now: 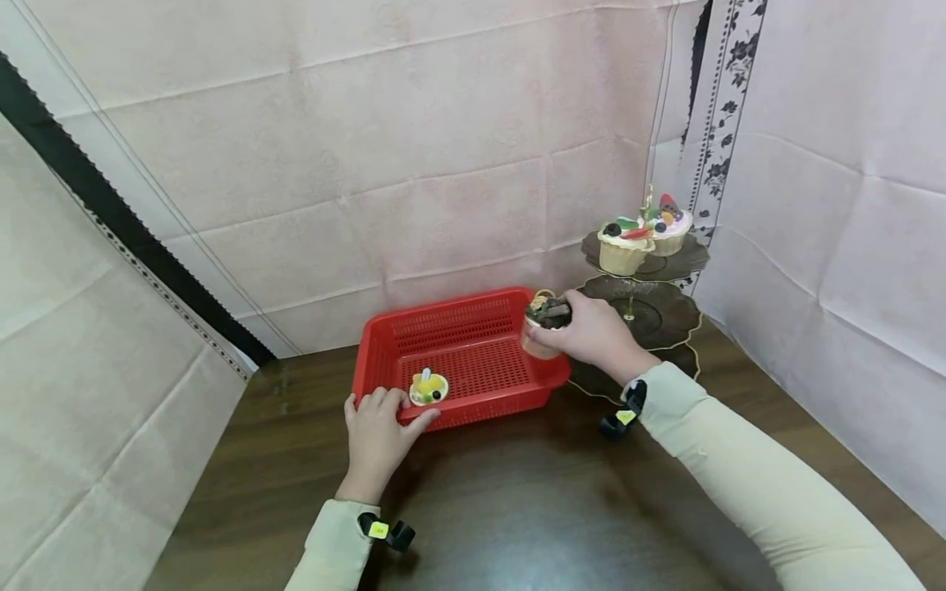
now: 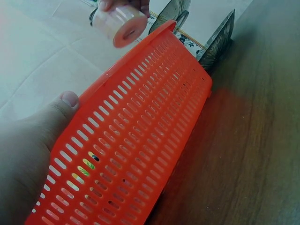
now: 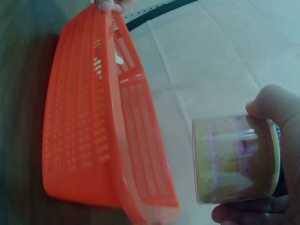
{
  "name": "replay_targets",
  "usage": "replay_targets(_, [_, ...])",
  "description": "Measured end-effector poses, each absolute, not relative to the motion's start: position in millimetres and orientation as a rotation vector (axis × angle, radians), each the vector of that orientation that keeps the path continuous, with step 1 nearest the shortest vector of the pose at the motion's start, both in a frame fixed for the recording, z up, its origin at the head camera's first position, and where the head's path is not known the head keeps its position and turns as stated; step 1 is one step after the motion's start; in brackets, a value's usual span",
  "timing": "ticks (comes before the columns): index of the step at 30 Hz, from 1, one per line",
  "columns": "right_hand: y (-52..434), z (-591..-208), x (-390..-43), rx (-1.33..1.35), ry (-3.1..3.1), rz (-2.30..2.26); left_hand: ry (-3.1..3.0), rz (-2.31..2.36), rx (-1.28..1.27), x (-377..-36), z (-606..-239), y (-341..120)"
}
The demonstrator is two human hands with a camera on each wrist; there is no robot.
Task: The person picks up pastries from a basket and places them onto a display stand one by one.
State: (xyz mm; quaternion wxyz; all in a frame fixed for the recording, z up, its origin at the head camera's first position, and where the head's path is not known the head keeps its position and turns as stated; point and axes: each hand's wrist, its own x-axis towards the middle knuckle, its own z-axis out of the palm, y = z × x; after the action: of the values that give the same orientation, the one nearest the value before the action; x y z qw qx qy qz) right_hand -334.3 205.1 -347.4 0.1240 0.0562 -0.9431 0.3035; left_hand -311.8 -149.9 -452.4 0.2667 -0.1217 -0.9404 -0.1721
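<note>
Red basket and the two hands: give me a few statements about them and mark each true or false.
1. The right hand holds a dessert cup at the right end of the red basket. True.
2. The left hand is lifted clear of the basket. False: it grips the basket's front left rim.
3. A small cupcake lies inside the basket near the left hand. True.
4. The tiered stand is bare. False: two cupcakes sit on its top tier.
5. The basket stands on a white cloth. False: it stands on the dark wooden table.
</note>
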Motion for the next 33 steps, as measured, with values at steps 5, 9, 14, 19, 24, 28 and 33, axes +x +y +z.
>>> replay_targets(5, [224.8, -343.9, -327.5, 0.151, -2.747, 0.845, -2.532, -0.459, -0.330, -311.2, -452.4, -150.3])
replay_targets(9, [240.5, -343.0, -321.5, 0.132, -2.749, 0.818, -2.524, -0.454, -0.333, -311.8, -453.6, -150.4])
replay_targets(14, [259.1, -343.7, -314.6, 0.097, -2.734, 0.806, -2.520, -0.447, -0.336, -311.8, -453.8, -150.2])
replay_targets(19, [277.2, -344.6, -311.0, 0.055, -2.716, 0.767, -2.524, -0.460, -0.333, -311.8, -453.5, -150.0])
replay_targets(24, [290.5, -345.5, -310.4, 0.043, -2.716, 0.770, -2.529, -0.464, -0.325, -312.1, -453.5, -149.9])
replay_targets(28, [299.7, -346.0, -311.1, 0.038, -2.727, 0.789, -2.530, -0.473, -0.328, -312.4, -453.1, -149.4])
replay_targets(33, [310.4, -346.4, -315.1, 0.036, -2.743, 0.836, -2.531, -0.465, -0.328, -312.5, -454.0, -149.5])
